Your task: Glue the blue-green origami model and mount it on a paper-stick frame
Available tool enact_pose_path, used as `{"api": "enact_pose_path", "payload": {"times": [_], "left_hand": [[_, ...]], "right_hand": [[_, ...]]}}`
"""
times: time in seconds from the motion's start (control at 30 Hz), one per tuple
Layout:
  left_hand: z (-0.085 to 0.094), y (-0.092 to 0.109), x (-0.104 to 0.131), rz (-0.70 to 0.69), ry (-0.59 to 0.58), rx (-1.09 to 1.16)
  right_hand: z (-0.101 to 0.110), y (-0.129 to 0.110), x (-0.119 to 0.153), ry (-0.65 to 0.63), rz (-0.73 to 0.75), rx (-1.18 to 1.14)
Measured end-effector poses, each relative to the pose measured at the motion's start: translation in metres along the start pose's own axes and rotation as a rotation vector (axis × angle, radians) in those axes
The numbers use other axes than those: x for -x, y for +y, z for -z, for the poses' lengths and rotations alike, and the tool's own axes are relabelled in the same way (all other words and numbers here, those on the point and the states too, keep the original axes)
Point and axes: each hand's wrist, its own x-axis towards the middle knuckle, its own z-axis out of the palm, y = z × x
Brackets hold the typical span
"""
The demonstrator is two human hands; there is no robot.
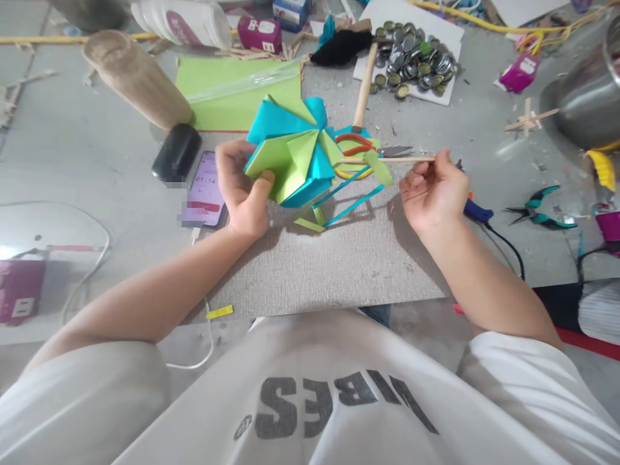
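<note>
A folded blue and green paper umbrella [290,161] is held up over the table, its pleated panels fanned out. My left hand [247,194] grips the canopy's left edge, thumb on a green panel. From the canopy's right side a thin wooden stick [407,159] runs out sideways. Its far end is pinched between the thumb and fingers of my right hand [436,187]. A small green paper piece [378,169] sits around the stick. Blue and green paper strips [353,205] show below it; whether they are attached cannot be made out. Orange-handled scissors [356,145] lie behind the stick, partly covered.
Left are a phone [203,190], a black case [177,153] and a wooden cylinder [138,81]. Behind lie green paper [217,90], a hammer [364,90] and heaped bottle caps [411,55]. Pliers [542,208], a stick cross [527,121] and a metal pot [588,84] stand right.
</note>
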Motion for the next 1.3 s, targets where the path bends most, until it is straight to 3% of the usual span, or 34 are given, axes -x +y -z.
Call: {"api": "enact_pose_path", "payload": {"times": [0.13,0.43,0.73,1.03,1.17,1.3], "left_hand": [[0.0,0.01,0.003,-0.126,-0.146,-0.084],[-0.005,0.021,-0.003,-0.169,-0.002,-0.038],[0.001,0.034,-0.002,-0.199,-0.082,-0.161],[0.004,0.018,-0.015,-0.39,-0.143,-0.057],[0.006,0.017,-0.016,-0.36,-0.177,-0.109],[0.007,0.014,-0.016,-0.313,-0.11,-0.094]], "right_hand": [[0.002,-0.007,-0.002,-0.055,-0.015,-0.018],[-0.004,0.001,-0.003,-0.02,0.026,-0.067],[-0.016,0.004,0.007,-0.066,0.084,-0.033],[-0.021,-0.007,0.014,-0.005,0.108,-0.065],[-0.013,0.002,0.007,-0.067,0.13,-0.019],[-0.002,0.011,-0.002,-0.121,0.144,-0.005]]}}
